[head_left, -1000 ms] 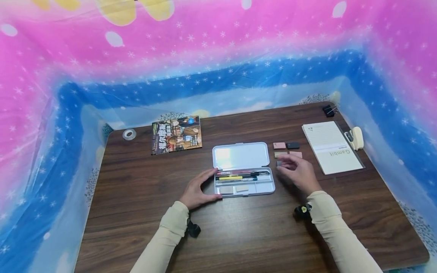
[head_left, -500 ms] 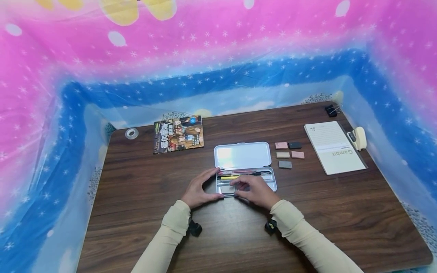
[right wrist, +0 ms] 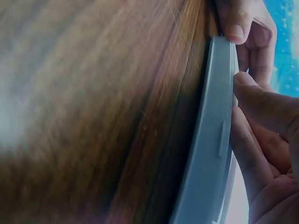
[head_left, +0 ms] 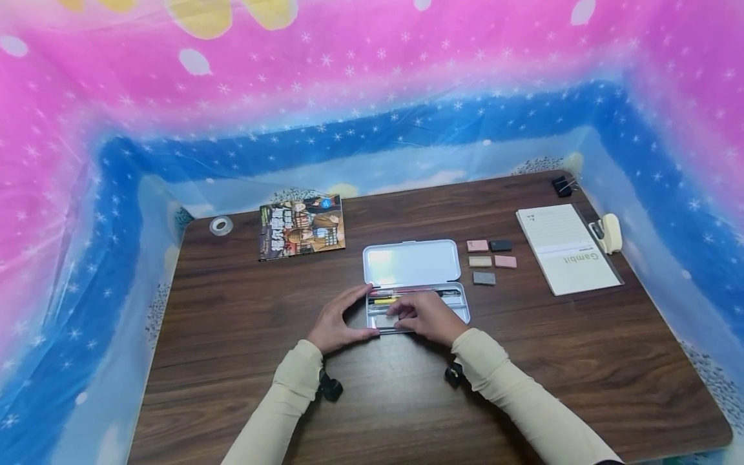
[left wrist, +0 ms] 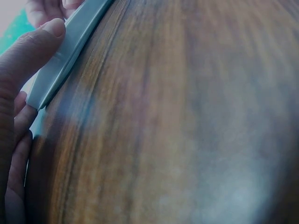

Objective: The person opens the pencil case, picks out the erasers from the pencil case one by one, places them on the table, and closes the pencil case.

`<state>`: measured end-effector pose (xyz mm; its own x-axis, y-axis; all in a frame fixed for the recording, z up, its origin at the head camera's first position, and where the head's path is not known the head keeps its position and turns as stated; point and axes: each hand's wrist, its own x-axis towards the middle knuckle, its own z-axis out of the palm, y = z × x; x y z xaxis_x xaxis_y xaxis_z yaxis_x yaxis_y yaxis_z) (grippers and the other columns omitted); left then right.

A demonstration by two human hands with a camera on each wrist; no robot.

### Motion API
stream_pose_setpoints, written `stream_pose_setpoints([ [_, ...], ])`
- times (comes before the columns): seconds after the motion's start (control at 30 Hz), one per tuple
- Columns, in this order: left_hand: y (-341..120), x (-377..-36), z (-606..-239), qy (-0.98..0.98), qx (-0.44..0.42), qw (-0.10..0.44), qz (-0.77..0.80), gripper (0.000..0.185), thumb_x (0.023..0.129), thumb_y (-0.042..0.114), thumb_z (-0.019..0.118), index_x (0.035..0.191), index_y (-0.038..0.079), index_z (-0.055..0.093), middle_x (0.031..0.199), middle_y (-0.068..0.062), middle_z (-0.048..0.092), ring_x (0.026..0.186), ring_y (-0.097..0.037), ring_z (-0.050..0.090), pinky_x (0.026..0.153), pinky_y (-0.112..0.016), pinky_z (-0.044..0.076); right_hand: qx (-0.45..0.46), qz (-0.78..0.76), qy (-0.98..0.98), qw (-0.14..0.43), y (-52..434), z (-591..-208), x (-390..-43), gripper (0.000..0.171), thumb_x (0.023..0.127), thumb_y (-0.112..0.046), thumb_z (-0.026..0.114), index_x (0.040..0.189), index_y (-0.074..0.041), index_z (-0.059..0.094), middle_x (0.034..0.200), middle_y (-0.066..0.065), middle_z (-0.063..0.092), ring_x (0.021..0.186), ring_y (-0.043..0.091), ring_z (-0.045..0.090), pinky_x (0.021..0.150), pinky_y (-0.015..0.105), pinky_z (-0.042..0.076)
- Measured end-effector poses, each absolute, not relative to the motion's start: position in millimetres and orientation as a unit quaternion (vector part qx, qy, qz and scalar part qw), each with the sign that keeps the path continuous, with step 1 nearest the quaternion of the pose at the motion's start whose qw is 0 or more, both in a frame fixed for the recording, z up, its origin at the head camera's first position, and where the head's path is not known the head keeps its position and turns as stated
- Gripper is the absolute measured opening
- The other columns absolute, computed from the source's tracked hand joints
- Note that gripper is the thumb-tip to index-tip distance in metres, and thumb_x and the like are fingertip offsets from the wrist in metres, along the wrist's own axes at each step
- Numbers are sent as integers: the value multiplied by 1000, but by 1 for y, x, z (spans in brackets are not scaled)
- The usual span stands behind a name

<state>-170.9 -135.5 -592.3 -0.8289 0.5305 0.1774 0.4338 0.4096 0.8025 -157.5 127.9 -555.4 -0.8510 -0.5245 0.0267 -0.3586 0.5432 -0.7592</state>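
— Hands on a pencil case point(head_left: 415, 287): where does it lie?

— Near the middle of the brown wooden tabletop point(head_left: 244, 361), a little toward its near edge. Its white lid stands folded back flat toward the far edge; the tray holds pens point(head_left: 407, 295) along its far side.

— The left hand point(head_left: 337, 323)?

— Curved round the tray's left end, thumb on the near wall, fingers along the far side. The left wrist view shows the thumb pressed on the case's pale rim point(left wrist: 70, 51). It grasps the case.

— And the right hand point(head_left: 427, 316)?

— Over the near part of the tray, fingers bent down into it, thumb at the near wall in the right wrist view point(right wrist: 261, 107). Whether the fingers pinch anything inside, I cannot tell; they are curled about the case's edge.

— What lies around?

— Five small erasers point(head_left: 488, 260) just right of the lid: pink, black, beige, pink, grey. Further right, a notebook point(head_left: 566, 248), with a cream stapler point(head_left: 607, 232) by the right edge and a black binder clip point(head_left: 562, 185) at the far right corner. A comic book point(head_left: 301, 226) sits left of the lid, toward the far edge, and a roll of clear tape point(head_left: 220, 226) near the far left corner.
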Motion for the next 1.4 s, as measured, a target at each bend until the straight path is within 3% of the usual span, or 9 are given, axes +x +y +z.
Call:
stream_pose_setpoints([
  [0.27,-136,-168,-592,838,284,53,463,92,79,23,97,158,15,51,156,-9,54,144,-30,49,120,-52,39,-288,-408,861,91,127,-557,-159,26,82,5,82,103,-10,77,97,-2,76,85,8,71,77,21,60],
  [0.5,-137,-165,-592,838,277,57,468,93,78,23,97,158,16,51,157,-11,53,145,-32,49,120,-55,39,-267,-428,861,67,142,-548,-158,25,83,0,84,104,-12,77,100,-2,76,85,7,71,79,23,61],
  [0.67,-139,-164,-591,843,262,67,464,94,79,26,97,159,19,50,159,-10,51,146,-32,47,120,-56,37,-236,-437,868,1,199,-534,-166,26,83,5,84,106,-7,76,100,4,77,86,15,74,80,29,63],
  [0.87,-140,-165,-589,847,262,70,457,93,80,28,96,160,19,49,160,-10,50,147,-32,46,120,-57,37,-148,-414,896,-59,293,-538,-172,28,83,11,81,106,-3,75,101,10,78,86,20,75,77,16,59],
  [1.1,-140,-167,-588,844,267,67,460,93,79,26,97,159,18,50,159,-10,51,147,-32,47,120,-57,37,-75,-401,913,-22,347,-557,-168,20,90,2,79,108,-4,76,101,12,77,86,6,70,74,12,55],
  [1.4,-136,-169,-587,841,276,71,459,93,80,28,96,159,18,50,160,-8,50,147,-30,46,121,-54,37,-51,-384,922,-2,358,-575,-168,20,90,4,77,109,-2,73,104,16,75,92,20,73,76,14,56],
])
